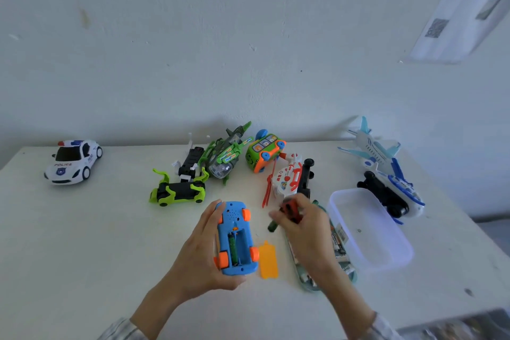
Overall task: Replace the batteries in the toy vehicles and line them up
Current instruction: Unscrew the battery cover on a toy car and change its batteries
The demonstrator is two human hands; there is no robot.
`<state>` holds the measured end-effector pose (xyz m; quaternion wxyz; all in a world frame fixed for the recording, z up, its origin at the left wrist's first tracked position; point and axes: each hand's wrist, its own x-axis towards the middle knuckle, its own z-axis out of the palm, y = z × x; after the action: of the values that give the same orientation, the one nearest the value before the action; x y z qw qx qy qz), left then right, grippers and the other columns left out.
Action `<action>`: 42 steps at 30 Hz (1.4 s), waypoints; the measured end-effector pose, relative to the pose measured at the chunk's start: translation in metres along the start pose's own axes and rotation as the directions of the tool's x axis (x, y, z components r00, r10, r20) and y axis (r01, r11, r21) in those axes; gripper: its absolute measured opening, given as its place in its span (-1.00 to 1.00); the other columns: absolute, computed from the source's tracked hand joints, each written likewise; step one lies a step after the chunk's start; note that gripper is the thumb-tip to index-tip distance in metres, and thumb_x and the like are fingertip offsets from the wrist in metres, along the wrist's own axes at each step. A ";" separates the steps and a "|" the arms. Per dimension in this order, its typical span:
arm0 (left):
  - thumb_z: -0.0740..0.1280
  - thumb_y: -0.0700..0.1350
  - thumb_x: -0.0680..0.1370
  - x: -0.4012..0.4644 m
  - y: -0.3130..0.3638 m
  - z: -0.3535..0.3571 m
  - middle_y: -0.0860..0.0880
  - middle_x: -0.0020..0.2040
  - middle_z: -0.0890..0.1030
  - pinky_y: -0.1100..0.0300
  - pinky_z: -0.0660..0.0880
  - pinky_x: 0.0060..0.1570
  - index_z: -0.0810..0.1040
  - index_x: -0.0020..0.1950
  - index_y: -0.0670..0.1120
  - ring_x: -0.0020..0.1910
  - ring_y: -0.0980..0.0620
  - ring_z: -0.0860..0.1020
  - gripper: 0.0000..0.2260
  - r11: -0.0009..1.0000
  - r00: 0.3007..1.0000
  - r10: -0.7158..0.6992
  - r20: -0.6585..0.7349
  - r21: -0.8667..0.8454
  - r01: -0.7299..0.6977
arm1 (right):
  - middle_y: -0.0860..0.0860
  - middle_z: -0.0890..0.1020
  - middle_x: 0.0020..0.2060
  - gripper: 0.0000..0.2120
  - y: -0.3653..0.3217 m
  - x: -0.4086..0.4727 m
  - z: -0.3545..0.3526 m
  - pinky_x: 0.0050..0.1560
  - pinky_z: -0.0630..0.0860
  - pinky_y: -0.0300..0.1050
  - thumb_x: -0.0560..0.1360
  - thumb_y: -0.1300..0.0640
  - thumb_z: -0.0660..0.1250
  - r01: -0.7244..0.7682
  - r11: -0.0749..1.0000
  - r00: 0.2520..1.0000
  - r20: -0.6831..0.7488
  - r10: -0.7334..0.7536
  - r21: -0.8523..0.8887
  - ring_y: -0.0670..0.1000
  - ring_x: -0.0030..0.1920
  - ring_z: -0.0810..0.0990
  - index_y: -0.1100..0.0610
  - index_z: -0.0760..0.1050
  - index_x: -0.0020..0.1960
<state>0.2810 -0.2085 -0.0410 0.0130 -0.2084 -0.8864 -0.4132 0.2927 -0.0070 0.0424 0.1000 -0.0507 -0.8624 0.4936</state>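
Observation:
My left hand [198, 254] grips a blue toy car [236, 237] with orange wheels, turned belly up. Its battery bay is uncovered and one green battery [233, 250] lies in the left slot. The orange battery cover [267, 259] rests on the table just right of the car. My right hand [300, 226] holds a green battery [271, 226] between its fingers, right of the car, together with a red and black tool handle [289, 208]. A pack of batteries [340, 251] lies under my right wrist.
On the white table [110, 243]: a police car [73, 161] far left, a green car [178, 192], a black chassis [190, 163], a green helicopter [227, 156], a green-orange bus [265, 152], a white-red plane [287, 182], two blue-white planes [371, 148] [397, 193], a clear plastic box [369, 229].

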 end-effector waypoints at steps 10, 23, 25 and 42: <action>0.57 0.22 0.13 -0.004 -0.002 0.001 0.36 0.49 -0.16 0.15 0.37 0.34 -0.14 0.47 0.27 0.46 0.36 0.00 0.14 0.998 1.000 -0.020 0.009 -0.064 0.021 | 0.06 0.33 -0.50 -0.61 0.129 0.061 -0.109 -0.49 0.20 -0.21 0.36 0.30 0.46 -0.515 0.759 0.854 -0.167 0.492 -0.398 0.01 -0.49 0.28 0.19 0.23 -0.39; 0.25 0.60 0.02 -0.012 0.008 0.012 -0.05 0.44 0.15 -0.10 0.32 0.23 0.30 0.45 -0.05 0.32 -0.10 0.27 0.14 0.933 0.918 -0.289 -0.273 0.134 0.334 | 0.23 0.57 -0.30 -0.72 0.005 0.020 -0.065 -0.30 0.54 0.01 0.56 0.02 0.27 -0.167 0.983 0.985 0.026 0.169 -0.072 0.00 -0.41 0.57 0.25 0.42 -0.13; 0.16 0.66 -0.01 -0.013 0.007 0.011 -0.05 0.43 0.18 -0.09 0.30 0.25 0.31 0.44 -0.05 0.30 -0.12 0.28 0.20 0.917 0.899 -0.338 -0.277 0.117 0.380 | 0.14 0.50 -0.35 -0.67 0.003 0.000 -0.029 -0.28 0.57 0.05 0.55 -0.01 0.29 -0.223 0.972 0.925 0.298 0.235 -0.075 0.08 -0.33 0.64 0.25 0.37 -0.16; 0.48 0.36 0.12 -0.026 0.017 -0.033 0.22 0.05 0.33 0.41 0.39 -0.15 0.39 0.12 0.25 -0.08 0.20 0.49 -0.36 0.879 0.926 -0.377 0.029 0.326 0.348 | 0.06 0.49 -0.29 -0.74 0.004 -0.007 0.022 -0.33 0.39 -0.24 0.56 0.02 0.26 -0.054 0.996 0.901 0.427 0.077 -0.065 -0.10 -0.33 0.44 0.21 0.39 -0.13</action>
<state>0.3062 -0.2326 -0.0117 -0.0721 -0.0526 -0.9637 -0.2517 0.2951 -0.0252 0.0272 -0.1100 0.0276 -0.8737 0.4731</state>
